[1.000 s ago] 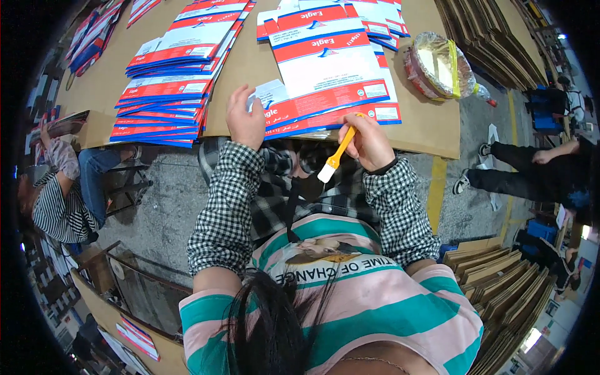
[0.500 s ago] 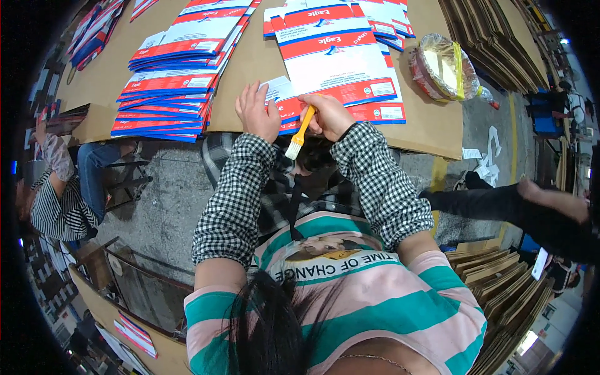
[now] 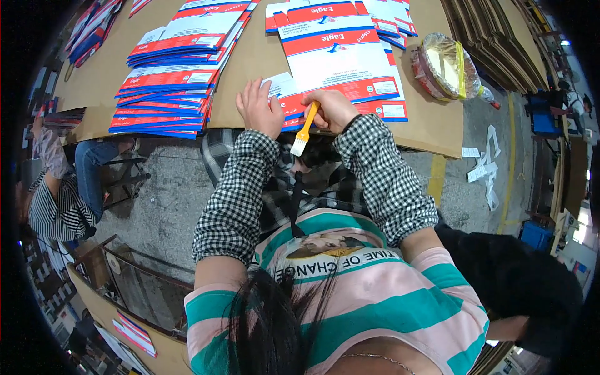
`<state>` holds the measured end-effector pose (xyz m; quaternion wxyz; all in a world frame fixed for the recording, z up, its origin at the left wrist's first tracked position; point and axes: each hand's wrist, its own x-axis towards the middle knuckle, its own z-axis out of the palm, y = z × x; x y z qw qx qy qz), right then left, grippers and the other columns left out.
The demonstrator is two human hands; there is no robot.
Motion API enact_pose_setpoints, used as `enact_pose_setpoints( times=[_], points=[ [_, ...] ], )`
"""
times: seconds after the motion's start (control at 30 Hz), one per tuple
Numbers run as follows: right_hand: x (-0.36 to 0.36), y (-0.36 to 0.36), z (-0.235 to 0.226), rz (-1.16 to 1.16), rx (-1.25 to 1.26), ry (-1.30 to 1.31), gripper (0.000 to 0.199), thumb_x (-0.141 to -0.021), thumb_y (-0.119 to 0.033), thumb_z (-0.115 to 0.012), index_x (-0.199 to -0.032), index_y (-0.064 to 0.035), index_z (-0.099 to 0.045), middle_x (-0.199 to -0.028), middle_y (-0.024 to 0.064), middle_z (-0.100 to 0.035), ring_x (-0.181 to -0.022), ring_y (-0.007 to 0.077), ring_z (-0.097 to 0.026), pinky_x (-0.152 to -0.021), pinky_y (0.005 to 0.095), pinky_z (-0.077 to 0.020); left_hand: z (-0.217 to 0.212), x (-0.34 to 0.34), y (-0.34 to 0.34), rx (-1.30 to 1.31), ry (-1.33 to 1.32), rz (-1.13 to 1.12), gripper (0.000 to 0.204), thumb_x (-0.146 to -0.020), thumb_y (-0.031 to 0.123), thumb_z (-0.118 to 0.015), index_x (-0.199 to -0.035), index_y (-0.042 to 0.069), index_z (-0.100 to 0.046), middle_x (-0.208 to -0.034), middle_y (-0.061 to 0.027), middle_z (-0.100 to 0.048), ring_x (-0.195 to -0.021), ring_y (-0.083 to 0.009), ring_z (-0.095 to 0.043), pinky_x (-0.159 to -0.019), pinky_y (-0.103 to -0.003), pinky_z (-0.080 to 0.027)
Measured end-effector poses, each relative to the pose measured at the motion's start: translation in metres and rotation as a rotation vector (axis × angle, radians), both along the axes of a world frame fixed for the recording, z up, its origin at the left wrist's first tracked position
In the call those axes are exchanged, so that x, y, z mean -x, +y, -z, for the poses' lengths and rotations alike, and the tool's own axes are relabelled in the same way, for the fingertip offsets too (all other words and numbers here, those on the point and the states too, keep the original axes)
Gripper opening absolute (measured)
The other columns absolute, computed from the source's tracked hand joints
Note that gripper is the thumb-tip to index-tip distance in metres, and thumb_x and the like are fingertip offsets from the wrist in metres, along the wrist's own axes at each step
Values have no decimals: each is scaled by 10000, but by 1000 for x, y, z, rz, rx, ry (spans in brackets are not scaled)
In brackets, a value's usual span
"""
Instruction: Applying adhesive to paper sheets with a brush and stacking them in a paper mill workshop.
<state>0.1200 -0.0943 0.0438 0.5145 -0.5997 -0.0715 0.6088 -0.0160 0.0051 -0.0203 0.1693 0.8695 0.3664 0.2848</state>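
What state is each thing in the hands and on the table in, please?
Yellow brush: gripped, bristles toward the lower edge
Right hand: closed around the brush
Left hand: open, fingers extended
Cartons before the hands: flat, overlapping
Cartons at left: flat, unevenly piled
Plastic-lined tub: uncovered, pale contents showing
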Motion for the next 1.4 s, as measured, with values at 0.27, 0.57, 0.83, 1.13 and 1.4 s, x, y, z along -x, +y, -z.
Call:
enact_pose_setpoints(
  times=[0.27,0.57,0.83,1.13,1.4],
  points=[
    [-6,1,6,30,-61,26,190,-825,-149,-456,-816,36,-497,-637,157,-580,-352,132,-406,-333,250,-280,0,-3,1,0,-12,4,346,-788,143,-520,-1113,27,-535,-1241,-138,-447,-1231,-282,-325,-1044,-488,-127],
    [-5,8,4,31,-33,32,197,-825,-144,-449,-804,45,-499,-625,161,-576,-351,135,-402,-334,253,-283,0,0,-2,0,-20,3,332,-774,135,-526,-1089,30,-549,-1227,-137,-458,-1218,-288,-336,-1037,-492,-139],
    [-11,11,2,170,-218,110,245,-865,-182,-451,-861,55,-516,-581,115,-551,-351,130,-383,-342,254,-280,4,0,-4,-14,-47,1,323,-767,130,-530,-1073,30,-553,-1214,-137,-470,-1207,-293,-350,-1034,-488,-152],
    [-55,-49,-4,232,-419,228,259,-907,-203,-391,-955,16,-521,-675,51,-553,-453,85,-419,-422,189,-341,-10,-4,14,74,-211,41,364,-727,106,-560,-1074,0,-540,-1215,-197,-456,-1187,-350,-359,-1020,-463,-226],
    [-43,-98,-7,454,-407,127,259,-907,-198,-399,-859,9,-547,-630,57,-574,-437,66,-446,-388,173,-332,-13,54,-32,131,-188,-323,536,-697,151,-671,-1134,-50,-433,-1117,-228,-441,-1017,-383,-442,-899,-431,-348]
  ],
)
